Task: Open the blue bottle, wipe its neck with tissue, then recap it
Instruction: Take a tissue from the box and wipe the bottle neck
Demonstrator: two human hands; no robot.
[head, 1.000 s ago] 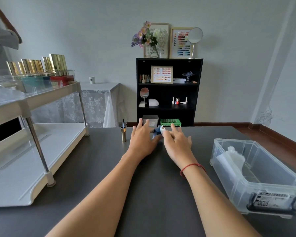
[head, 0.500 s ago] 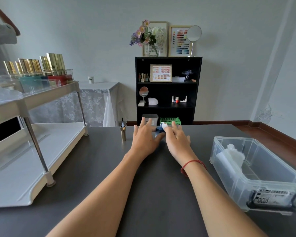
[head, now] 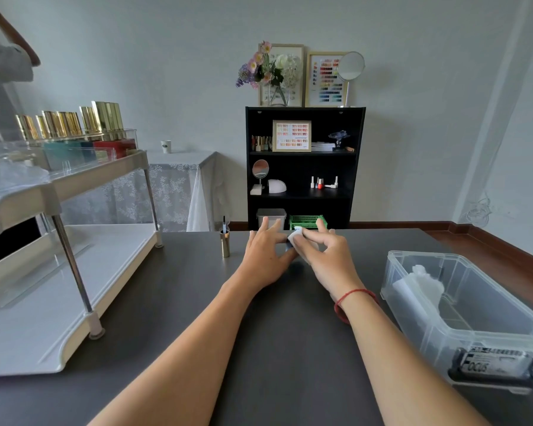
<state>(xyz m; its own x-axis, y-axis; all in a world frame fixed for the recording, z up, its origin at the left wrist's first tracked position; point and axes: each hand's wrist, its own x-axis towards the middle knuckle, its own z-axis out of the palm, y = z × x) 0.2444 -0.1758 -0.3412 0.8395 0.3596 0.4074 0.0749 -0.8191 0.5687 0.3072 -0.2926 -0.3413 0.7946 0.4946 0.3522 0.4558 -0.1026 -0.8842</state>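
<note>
— Where is the blue bottle?

— It is standing on the counter, tucked in between my two hands. Only a small bit of blue is showing, just past my left thumb.

— What is your left hand doing?

— It is resting right beside the bottle. The fingers I can see are pointing straight ahead, a little spread. The thumb side is touching the bottle.

— And your right hand?

— It is pinching a white tissue with the thumb and first finger. The tissue is pressing on the top of the bottle. My other fingers are sticking up, loosely bent.

— Can you see the neck?

— No, the tissue is covering it.

— Where is the lid?

— A gold cap with a brush poking up is standing on the counter, near the left side of my left hand, not touching it.

— What else is around?

— A clear box is sitting off to the right of my right arm, with spare tissues inside. A white rack is standing well to the left of my left arm.
</note>
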